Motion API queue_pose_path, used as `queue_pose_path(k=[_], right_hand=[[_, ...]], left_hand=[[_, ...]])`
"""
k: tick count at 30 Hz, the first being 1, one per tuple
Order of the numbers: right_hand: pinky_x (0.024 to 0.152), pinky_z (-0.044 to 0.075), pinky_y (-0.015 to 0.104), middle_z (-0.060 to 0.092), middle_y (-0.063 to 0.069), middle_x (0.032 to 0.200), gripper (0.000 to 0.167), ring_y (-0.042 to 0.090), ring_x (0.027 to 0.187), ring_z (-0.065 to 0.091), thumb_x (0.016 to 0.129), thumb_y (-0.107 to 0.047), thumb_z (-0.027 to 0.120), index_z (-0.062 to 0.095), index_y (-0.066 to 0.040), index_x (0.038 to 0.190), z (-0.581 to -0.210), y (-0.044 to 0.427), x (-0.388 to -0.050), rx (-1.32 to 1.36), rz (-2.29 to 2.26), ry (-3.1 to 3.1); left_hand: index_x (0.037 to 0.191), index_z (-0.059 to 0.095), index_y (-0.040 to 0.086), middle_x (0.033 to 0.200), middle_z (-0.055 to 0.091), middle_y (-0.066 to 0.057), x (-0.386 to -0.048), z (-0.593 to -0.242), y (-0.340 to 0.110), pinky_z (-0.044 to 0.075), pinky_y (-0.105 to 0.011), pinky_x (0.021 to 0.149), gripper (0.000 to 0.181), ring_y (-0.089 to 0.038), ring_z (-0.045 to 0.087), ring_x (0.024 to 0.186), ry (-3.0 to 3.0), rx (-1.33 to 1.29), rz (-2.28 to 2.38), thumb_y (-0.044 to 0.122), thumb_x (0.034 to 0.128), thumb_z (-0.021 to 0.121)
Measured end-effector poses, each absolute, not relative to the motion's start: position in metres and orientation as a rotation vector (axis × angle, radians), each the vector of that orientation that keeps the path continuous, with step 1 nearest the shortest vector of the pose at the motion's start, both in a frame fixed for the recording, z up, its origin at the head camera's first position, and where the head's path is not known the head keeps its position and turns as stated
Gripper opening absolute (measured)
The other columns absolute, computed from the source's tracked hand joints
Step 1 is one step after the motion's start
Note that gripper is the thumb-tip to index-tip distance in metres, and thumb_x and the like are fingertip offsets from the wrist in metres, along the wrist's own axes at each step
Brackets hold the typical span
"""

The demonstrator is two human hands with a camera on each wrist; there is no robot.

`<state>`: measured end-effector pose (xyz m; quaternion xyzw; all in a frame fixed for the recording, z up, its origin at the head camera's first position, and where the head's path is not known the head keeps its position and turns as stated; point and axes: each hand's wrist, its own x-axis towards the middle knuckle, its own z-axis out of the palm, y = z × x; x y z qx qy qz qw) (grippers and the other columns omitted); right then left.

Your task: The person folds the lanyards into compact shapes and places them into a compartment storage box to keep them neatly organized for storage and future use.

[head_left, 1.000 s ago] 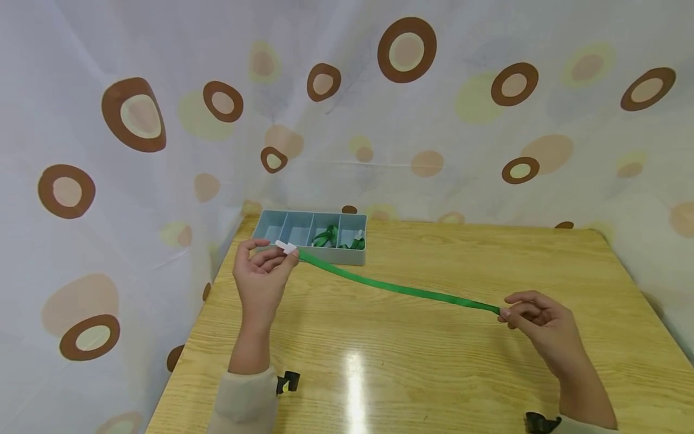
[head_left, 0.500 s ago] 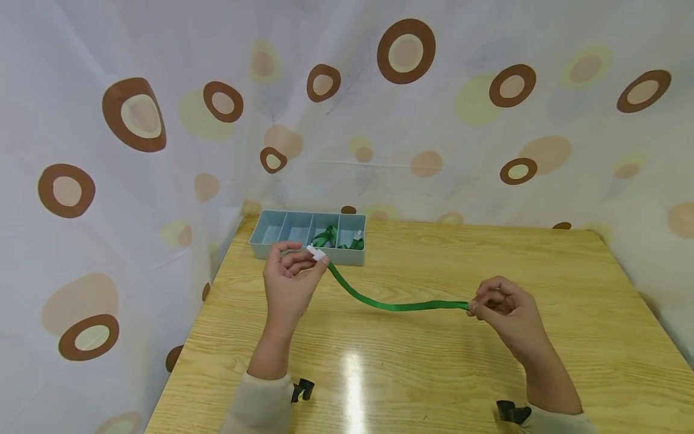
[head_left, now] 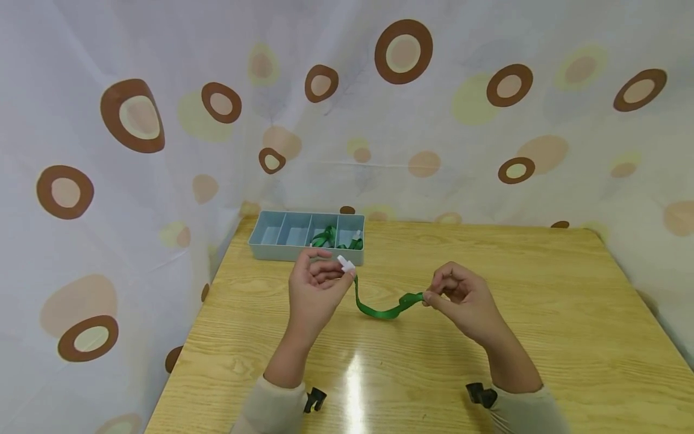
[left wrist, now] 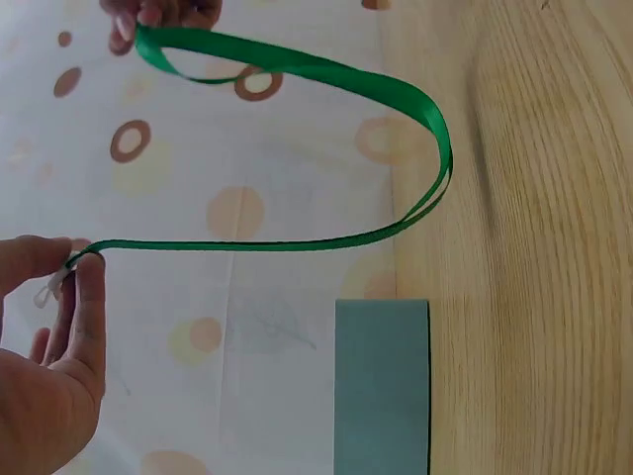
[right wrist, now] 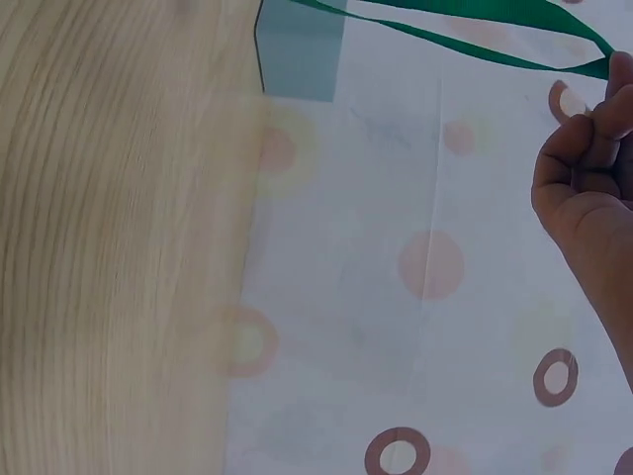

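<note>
A green ribbon lanyard sags in a curve between my two hands, above the table. My left hand pinches it at the white plastic clip, which sticks up past the thumb. At the other end, the thumb and fingers of my right hand pinch the ribbon's fold. In the left wrist view the lanyard shows as a doubled loop, its two strands partly spread. The right wrist view catches the strands meeting at my right fingertips.
A blue-grey box with several compartments stands at the table's back left, just beyond my left hand. Green lanyards lie in its two right compartments. Behind the wooden table hangs a white curtain with brown rings.
My hands have come closer together, the left moving right and the right moving left. The lanyard has gone from stretched nearly straight to a slack, drooping curve.
</note>
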<state>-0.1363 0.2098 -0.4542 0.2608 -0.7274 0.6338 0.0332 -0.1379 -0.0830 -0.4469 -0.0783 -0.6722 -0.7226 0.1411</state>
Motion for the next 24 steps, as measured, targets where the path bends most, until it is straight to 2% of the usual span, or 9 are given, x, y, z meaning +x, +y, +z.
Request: queue_pose_path(k=[7, 17, 24], right_hand=[[0.075, 0.061, 0.030, 0.074, 0.010, 0.083, 0.019, 0.019, 0.079, 0.073, 0.095, 0.012, 0.070, 0.059, -0.001, 0.100, -0.448, 0.185, -0.142, 0.896, 1.906, -2.298], [0.076, 0.063, 0.031, 0.072, 0.007, 0.081, 0.015, 0.025, 0.075, 0.069, 0.096, 0.011, 0.069, 0.058, 0.001, 0.097, -0.445, 0.168, -0.144, 0.885, 1.928, -2.296], [0.074, 0.059, 0.028, 0.071, 0.008, 0.083, 0.012, 0.016, 0.078, 0.070, 0.098, 0.008, 0.068, 0.058, 0.002, 0.096, -0.443, 0.162, -0.142, 0.880, 1.944, -2.278]], left_hand=[[0.123, 0.055, -0.001, 0.104, 0.074, -0.022, -0.133, -0.447, -0.067, 0.066, -0.030, 0.081, 0.045, -0.021, 0.077, 0.091, -1.963, -0.346, -2.158, -0.003, 0.0873, 0.083], [0.124, 0.056, 0.005, 0.107, 0.074, -0.022, -0.126, -0.442, -0.053, 0.066, -0.032, 0.084, 0.045, -0.028, 0.078, 0.096, -2.011, -0.473, -2.159, -0.002, 0.0881, 0.083], [0.123, 0.056, 0.006, 0.106, 0.074, -0.020, -0.122, -0.445, -0.048, 0.066, -0.032, 0.083, 0.045, -0.022, 0.078, 0.096, -2.038, -0.502, -2.149, -0.002, 0.0882, 0.083]])
